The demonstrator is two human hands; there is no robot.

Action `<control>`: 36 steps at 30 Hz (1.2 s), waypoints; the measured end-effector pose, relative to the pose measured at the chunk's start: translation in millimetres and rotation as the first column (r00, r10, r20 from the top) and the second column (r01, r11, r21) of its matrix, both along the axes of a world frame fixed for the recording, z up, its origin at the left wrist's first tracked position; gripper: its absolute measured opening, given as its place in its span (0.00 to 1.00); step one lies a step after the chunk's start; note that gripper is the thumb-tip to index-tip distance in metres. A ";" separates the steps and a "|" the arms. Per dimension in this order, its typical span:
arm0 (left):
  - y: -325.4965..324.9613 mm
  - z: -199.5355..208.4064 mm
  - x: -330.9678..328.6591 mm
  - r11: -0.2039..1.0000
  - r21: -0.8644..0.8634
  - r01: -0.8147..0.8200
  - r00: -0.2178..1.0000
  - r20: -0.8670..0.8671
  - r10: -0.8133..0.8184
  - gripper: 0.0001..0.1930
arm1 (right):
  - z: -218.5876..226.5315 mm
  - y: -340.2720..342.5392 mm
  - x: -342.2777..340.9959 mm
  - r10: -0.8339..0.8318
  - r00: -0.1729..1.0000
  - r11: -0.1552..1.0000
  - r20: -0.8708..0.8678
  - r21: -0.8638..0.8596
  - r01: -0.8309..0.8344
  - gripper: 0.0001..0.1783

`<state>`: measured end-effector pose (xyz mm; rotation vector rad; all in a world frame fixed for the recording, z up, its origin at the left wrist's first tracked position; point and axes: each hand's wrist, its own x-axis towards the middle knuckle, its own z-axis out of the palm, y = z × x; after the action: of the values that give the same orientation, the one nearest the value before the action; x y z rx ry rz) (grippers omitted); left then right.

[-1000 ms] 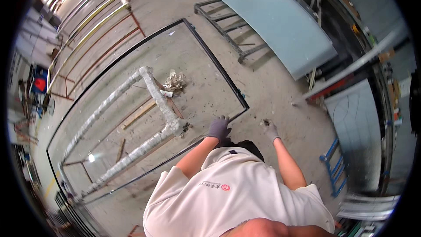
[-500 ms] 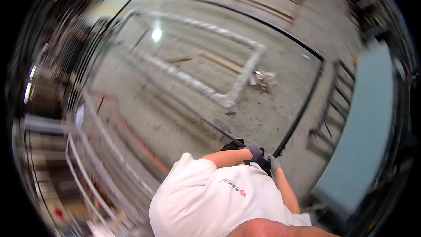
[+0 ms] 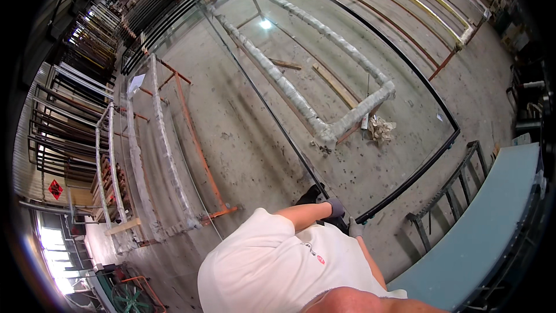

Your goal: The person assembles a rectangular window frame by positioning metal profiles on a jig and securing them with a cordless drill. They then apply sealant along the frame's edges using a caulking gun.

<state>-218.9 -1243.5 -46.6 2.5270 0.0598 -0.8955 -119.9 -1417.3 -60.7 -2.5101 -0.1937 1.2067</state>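
Note:
A large glass panel (image 3: 231, 104) with a black edge (image 3: 399, 192) spreads out ahead of me, over a metal rack with silvery wrapped bars (image 3: 246, 43). My left hand (image 3: 335, 207), in a purplish-grey glove, is closed on the panel's edge beside its nearest corner. Just to the right of that corner, my right hand (image 3: 355, 229) in a grey glove closes on the edge too. The fingertips of both hands are partly hidden. A black shoe (image 3: 311, 195) shows beside my left hand.
Rust-red and silver-wrapped racks (image 3: 194, 122) stand at left, with stacked black frames (image 3: 159, 35) beyond. At right lie a pale blue-green tabletop (image 3: 480, 220) and a dark metal frame (image 3: 450, 192). Wooden planks (image 3: 336, 84) and crumpled paper (image 3: 381, 130) are by the wrapped rack.
My view has turned, so the panel and racks sit differently in the picture, now sharper. Both hands stay at the panel's near corner.

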 end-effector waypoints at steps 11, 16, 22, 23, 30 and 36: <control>-19.4 -43.0 -26.6 1.000 -0.026 -0.005 1.000 -0.018 0.004 0.13 | -3.1 -3.4 7.0 -0.160 0.945 0.966 -0.286 0.151 0.209 0.16; -15.0 -32.8 -27.6 0.999 -0.028 0.033 0.997 -0.064 -0.035 0.14 | -28.6 -12.3 -2.1 -0.373 0.805 0.857 -0.461 0.162 0.490 0.21; -17.1 -29.0 -33.0 1.000 0.010 0.027 0.999 0.042 -0.027 0.13 | -28.4 -10.4 -4.3 -0.421 0.708 0.788 -0.568 0.158 0.595 0.18; -24.1 -55.8 -36.4 0.996 0.035 -0.079 0.997 0.018 0.078 0.15 | -10.6 -0.8 -8.2 -0.394 0.772 0.826 -0.498 0.175 0.535 0.18; -8.5 15.3 -47.2 0.997 0.025 0.067 0.998 0.006 -0.068 0.13 | -42.4 -19.8 -4.8 -0.183 0.978 0.973 -0.104 0.123 0.195 0.21; 0.3 20.0 -47.8 0.997 0.042 0.063 0.988 0.141 -0.068 0.12 | -23.7 -18.0 -6.2 -0.128 0.986 0.985 -0.109 0.099 0.139 0.24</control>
<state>-266.7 -1243.2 -26.7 2.6339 -0.0527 -0.7421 -126.0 -1435.2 -84.4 -2.3245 -0.0603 1.2331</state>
